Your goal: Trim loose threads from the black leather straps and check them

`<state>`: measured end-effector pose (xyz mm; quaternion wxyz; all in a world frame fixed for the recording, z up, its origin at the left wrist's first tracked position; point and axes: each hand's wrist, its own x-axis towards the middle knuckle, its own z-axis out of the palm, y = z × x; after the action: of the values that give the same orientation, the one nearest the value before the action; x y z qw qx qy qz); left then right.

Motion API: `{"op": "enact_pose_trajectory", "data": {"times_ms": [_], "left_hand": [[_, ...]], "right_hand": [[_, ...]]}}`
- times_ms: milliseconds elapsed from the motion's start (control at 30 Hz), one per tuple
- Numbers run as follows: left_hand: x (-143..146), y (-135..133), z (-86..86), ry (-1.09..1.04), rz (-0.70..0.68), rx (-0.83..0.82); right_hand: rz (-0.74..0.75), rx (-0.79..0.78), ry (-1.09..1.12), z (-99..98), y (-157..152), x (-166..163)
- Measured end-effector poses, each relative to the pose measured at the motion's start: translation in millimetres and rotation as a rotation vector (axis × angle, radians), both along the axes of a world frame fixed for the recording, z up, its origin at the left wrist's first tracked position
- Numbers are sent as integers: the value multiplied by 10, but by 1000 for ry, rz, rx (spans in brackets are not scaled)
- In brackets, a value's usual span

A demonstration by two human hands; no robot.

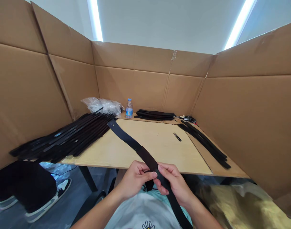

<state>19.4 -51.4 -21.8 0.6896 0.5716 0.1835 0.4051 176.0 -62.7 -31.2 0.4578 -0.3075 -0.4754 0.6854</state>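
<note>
The left hand (137, 178) and right hand (175, 182) pinch the strap (148, 157), whose loose far end could snag the left pile (69, 136)

A long, narrow black strip (148, 159), gripped at its middle, slants from just left of the frame's centre down to the bottom edge, right of centre. Its smooth upper stretch bends gently and ends bluntly, with a small dot near the tip; below a stepped edge, the middle section looks dark brown, the lowest part black again
</note>
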Motion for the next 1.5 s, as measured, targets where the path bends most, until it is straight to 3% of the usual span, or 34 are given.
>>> {"op": "enact_pose_trajectory", "data": {"times_ms": [300,500,700,900,1067,1367,1500], "left_hand": [[45,-48,-17,10,102,18],[29,-8,-39,-28,106,-6],[11,29,-54,-17,244,1],[2,11,-22,-75,121,-37],[-18,-6,-2,3,144,-30],[-15,12,-56,25,154,-73],[0,9,-30,14,159,-56]], "right_hand": [[-3,-65,-36,45,-82,-5],[-74,60,38,9,-69,-24],[-84,185,56,-62,-34,17],[19,227,44,-30,-40,8],[102,227,-40,49,-37,21],[71,238,-100,55,-51,38],[1,189,-8,-21,-33,60]]}}
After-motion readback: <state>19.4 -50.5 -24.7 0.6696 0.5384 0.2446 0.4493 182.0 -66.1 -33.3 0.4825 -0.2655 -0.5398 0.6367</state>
